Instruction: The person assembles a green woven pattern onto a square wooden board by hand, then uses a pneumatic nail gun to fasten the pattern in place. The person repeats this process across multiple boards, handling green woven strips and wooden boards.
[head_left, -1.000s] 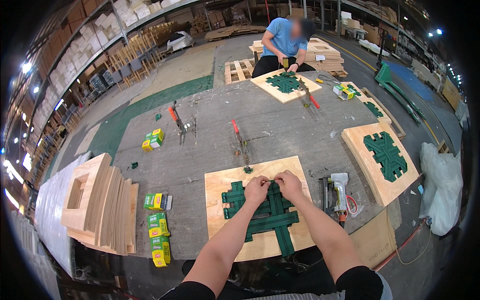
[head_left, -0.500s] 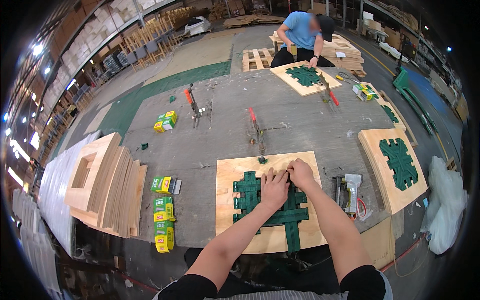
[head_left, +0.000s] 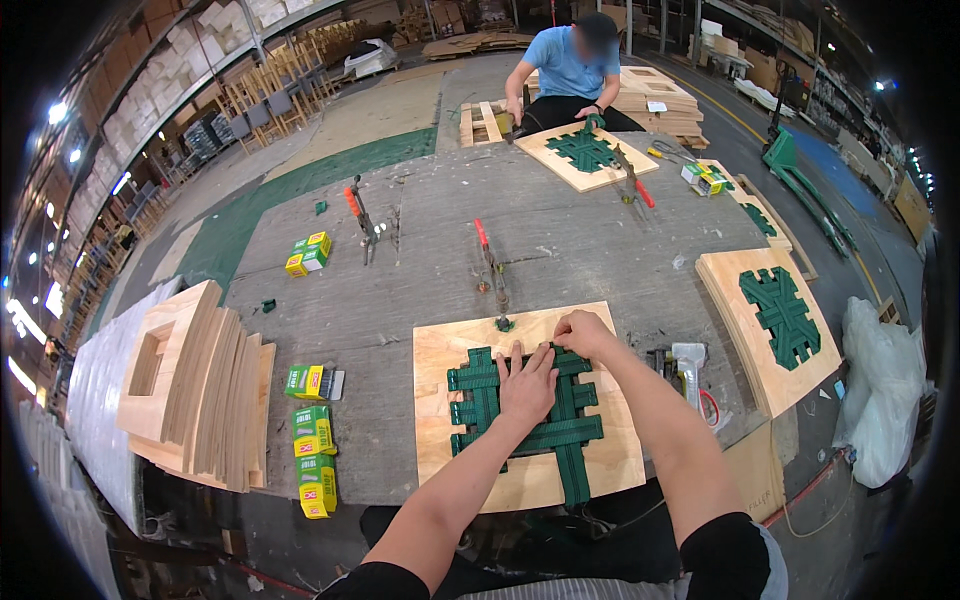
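A plywood board (head_left: 432, 420) lies in front of me, with interlaced green webbing straps (head_left: 560, 436) across its middle. My left hand (head_left: 527, 388) rests flat on the straps, fingers slightly apart and pointing away from me. Beside its fingertips, my right hand (head_left: 584, 335) has its fingers closed on the far end of a strap; the pinched part is mostly hidden. A red-handled toggle clamp (head_left: 494, 264) stands at the board's far edge. The nail or staple gun (head_left: 689, 368) lies right of the board, partly behind my right forearm.
Green and yellow boxes (head_left: 314, 430) line the table's left side, near stacked wooden frames (head_left: 190, 400). At right, another strapped board (head_left: 715, 300) tops a stack. Across the table a co-worker (head_left: 575, 75) handles a strapped board (head_left: 560, 172) beside a second clamp (head_left: 632, 180).
The view has shifted slightly, moving the table leftward. My left hand's fingers have spread flatter, and my right hand stays at the strap's far end. The co-worker has straightened up and lifts a strap.
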